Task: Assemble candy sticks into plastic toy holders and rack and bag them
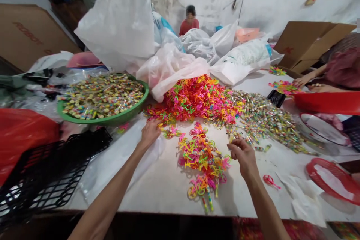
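While L hand (149, 133) lies loosely spread, fingertips on stray plastic loops (167, 132), R hand (244, 156) is pinched, contents can't tell, just right of small loop pile (203, 159); big loop heap (197, 99) behind pile, much left there, wrapped tubes (270, 123) further right.

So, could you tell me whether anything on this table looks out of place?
Yes, one pink plastic loop lies alone on the white table, to the right of the right hand. It looks stray because nearly all the other loops sit in the tangled coloured heap.
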The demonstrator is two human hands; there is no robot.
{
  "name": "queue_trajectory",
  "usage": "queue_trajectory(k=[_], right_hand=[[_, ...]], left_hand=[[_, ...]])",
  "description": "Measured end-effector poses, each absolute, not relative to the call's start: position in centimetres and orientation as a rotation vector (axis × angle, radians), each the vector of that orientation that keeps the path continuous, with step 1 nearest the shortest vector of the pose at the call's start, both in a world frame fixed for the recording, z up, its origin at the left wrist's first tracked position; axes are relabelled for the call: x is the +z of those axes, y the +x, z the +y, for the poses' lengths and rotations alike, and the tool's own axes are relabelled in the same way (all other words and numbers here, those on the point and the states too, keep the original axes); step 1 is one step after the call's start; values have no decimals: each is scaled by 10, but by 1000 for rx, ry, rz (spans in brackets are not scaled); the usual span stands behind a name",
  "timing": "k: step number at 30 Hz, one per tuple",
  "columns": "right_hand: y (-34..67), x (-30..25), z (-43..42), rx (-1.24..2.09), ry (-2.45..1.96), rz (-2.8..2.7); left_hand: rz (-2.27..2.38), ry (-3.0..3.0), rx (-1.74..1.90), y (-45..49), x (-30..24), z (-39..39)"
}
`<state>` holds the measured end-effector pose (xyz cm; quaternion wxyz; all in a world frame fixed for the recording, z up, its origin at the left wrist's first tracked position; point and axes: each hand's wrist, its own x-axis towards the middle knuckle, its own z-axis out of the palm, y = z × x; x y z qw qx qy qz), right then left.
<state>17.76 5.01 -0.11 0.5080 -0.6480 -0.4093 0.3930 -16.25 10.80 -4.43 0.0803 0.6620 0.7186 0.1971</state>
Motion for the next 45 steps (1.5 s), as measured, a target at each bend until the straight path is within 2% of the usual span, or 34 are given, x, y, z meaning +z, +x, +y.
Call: queue_trajectory(k=[7, 17, 24, 30, 35, 42, 45], right_hand=[[152, 22, 20, 1170, -1347, -950], [116, 28, -2, 1421, -1209, -839], [67, 20, -5, 1662, -1067, -771], [47, 10, -7, 1597, -1061, -832], [56, 2, -2, 1568, -1031, -665], [68, 5, 1, 1503, -987, -550], [76, 3, -5, 1511, -1027, -562]], left_hand=[[2003, 1970, 663, -161, -47, 101], [1906, 1452, 1269, -164, -22, 82], [1427, 939, 1234, -126, -1, 35], [1066, 527, 1126, -85, 2, 7], [954, 604, 1079, -79, 4, 0], [1010, 674, 1131, -87, -2, 2], [1171, 706, 1266, -94, -11, 8]])
